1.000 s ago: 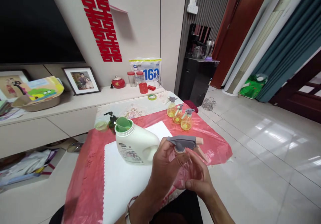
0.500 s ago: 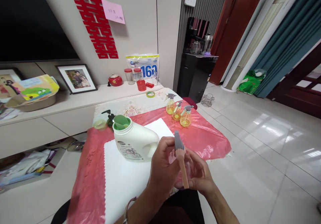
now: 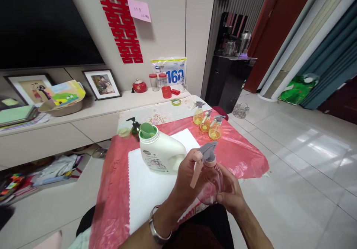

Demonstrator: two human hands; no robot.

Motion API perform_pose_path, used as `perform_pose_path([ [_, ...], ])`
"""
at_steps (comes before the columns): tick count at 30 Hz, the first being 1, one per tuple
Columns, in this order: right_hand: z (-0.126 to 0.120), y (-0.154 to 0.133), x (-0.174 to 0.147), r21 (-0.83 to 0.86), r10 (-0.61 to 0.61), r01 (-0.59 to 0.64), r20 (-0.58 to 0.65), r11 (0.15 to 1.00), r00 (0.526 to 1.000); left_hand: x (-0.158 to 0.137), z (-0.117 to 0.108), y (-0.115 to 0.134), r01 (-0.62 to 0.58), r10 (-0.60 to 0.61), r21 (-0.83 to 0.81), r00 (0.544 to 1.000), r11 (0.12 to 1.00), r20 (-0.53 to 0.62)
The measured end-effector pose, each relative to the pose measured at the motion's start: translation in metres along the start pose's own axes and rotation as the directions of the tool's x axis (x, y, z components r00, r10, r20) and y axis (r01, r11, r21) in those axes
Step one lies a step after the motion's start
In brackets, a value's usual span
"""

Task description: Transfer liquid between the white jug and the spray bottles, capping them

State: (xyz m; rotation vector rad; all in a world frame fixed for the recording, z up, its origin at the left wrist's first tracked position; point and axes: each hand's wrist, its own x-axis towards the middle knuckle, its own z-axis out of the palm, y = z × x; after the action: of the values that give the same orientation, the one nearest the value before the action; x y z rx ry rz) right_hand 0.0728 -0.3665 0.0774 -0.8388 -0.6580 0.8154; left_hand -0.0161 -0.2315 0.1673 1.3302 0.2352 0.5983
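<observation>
Between my hands is a clear pink spray bottle point(image 3: 209, 186) with a grey spray head and a pale pink trigger. My left hand point(image 3: 186, 176) closes around its upper left side near the neck, fingers partly hidden behind it. My right hand point(image 3: 230, 191) grips the bottle's lower right side, thumb near its base. To the left, a large white jug point(image 3: 163, 150) with a green inner spout stands open on a white sheet point(image 3: 147, 197). Past my hands, three spray bottles point(image 3: 214, 132) with yellow liquid stand on the red plastic cover point(image 3: 240, 156).
Behind the jug are a dark pump bottle point(image 3: 135, 130) and a pale round lid point(image 3: 124, 132). Green tape point(image 3: 176, 102) lies farther back, near red-lidded jars point(image 3: 154, 82) and a white bag point(image 3: 174, 68). A wire rack point(image 3: 241, 110) sits on the floor.
The spray bottle has turned in my hands, so its head and trigger now show from the side. The view has shifted left, moving the scene rightward.
</observation>
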Motion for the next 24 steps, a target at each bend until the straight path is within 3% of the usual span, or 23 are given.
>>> perform_pose_path([
  [3,0.002,-0.001,0.000,-0.001,0.010,-0.010,0.001,1.000,1.000,-0.001,0.001,0.000,0.014,-0.015,-0.029,0.999,0.999,-0.035],
  [8,0.006,-0.005,-0.003,0.062,0.059,-0.060,0.023,0.996,0.998,-0.008,-0.003,-0.002,0.068,-0.066,-0.040,0.997,0.997,0.049],
  [11,0.006,-0.007,-0.005,0.063,0.067,-0.071,0.072,0.995,0.995,-0.013,-0.007,-0.006,0.081,-0.081,-0.020,0.997,0.996,0.019],
  [16,0.011,-0.017,-0.009,-0.250,0.089,-0.069,0.069,0.966,0.994,-0.022,-0.018,-0.014,0.079,-0.077,0.110,0.997,0.991,-0.019],
  [20,0.012,-0.030,-0.011,-0.318,0.174,-0.128,0.120,0.939,0.977,-0.042,-0.039,-0.026,-0.045,0.021,0.250,0.995,0.967,0.097],
  [24,-0.010,-0.046,-0.005,-0.316,0.062,-0.073,-0.044,0.946,0.997,-0.074,-0.077,-0.047,-0.147,0.142,0.421,0.989,0.895,0.043],
])
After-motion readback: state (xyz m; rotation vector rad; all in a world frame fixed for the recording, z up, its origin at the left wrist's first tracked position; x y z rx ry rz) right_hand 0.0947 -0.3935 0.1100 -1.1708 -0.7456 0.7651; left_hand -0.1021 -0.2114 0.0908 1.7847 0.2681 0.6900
